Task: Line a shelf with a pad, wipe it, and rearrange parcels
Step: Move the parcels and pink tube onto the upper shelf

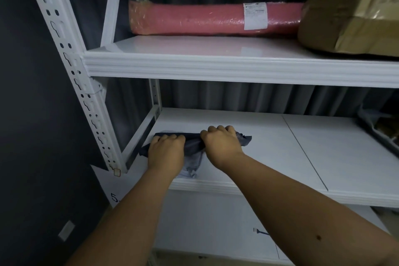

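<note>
A dark grey plastic parcel (194,140) lies on the left end of the middle shelf, which is covered by a white pad (269,147). My left hand (166,151) grips the parcel's left part with its fingers curled over the top. Close beside it, my right hand (222,142) clutches the right part. A crumpled lighter flap of the parcel hangs between my wrists near the shelf's front edge. A thin seam (306,153) runs across the pad to the right of my hands.
On the upper shelf (194,65) lie a pink bubble-wrapped roll (205,18) and a brown taped parcel (354,21) at the right. The white slotted rack post (71,67) stands at the left. A grey bin edge (375,127) shows at the middle shelf's right end.
</note>
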